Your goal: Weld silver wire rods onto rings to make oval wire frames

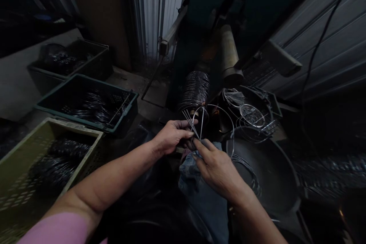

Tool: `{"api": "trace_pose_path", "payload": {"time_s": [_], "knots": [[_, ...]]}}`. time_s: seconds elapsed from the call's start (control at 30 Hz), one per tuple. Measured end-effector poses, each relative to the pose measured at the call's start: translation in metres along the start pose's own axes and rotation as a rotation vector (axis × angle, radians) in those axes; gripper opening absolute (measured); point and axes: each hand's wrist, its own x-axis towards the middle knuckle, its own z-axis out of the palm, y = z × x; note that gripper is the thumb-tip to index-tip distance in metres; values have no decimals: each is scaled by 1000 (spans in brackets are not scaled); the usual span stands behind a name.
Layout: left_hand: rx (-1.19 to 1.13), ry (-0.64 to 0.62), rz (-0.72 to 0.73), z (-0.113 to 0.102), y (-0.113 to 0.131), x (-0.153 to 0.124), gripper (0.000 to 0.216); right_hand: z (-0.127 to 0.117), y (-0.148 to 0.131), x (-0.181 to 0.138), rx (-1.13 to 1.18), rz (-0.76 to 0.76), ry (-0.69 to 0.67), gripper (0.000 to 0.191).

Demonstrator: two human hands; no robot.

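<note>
My left hand [173, 137] is closed, its thumb and index finger pinched on a small bunch of thin, straight metal wires [188, 117] that fan upward. My right hand [217, 166] has its fingers bent and pressed together at the lower ends of these wires; its fingertips are partly hidden. A thin wire ring [232, 124] arcs behind and to the right of the hands. Just beyond stands a dense stack of dark wire rings [196, 88] on the machine, with a small reddish, glowing-looking spot at its near end. Blue denim cloth [200, 194] lies below my right hand.
On the left are a yellow crate [76, 171] and a green crate [126, 116] holding bundled dark wire, with a darker crate [48, 74] behind. To the right sits a wide round basin [274, 175] with wire loops [248, 171]. A yellowish cylinder [229, 47] stands beyond.
</note>
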Motion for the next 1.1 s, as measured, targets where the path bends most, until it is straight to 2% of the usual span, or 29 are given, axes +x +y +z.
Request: {"api": "trace_pose_path", "payload": {"time_s": [0.13,0.2,0.3,0.4,0.47,0.57,0.7,0.87,1.1], "knots": [[-20,14,-3,2,3,0,55,2,0,3,47,-2,9,41],[-29,39,-9,3,4,0,52,5,0,1,58,-26,56,40],[-21,70,15,1,5,0,46,8,1,-9,19,-142,177,40],[8,62,20,-7,4,-3,43,6,2,-24,-41,-230,225,52],[43,64,21,-14,1,-7,45,6,5,-32,-63,-230,215,54],[101,104,41,-25,-3,-16,47,12,9,-36,-97,-209,179,45],[128,152,73,-37,-5,-31,47,21,11,-34,-144,-195,165,41],[148,212,44,-44,-2,-49,47,23,11,-27,-187,-241,131,40],[177,161,62,-50,2,-51,47,17,11,-20,-193,-273,78,45]]}}
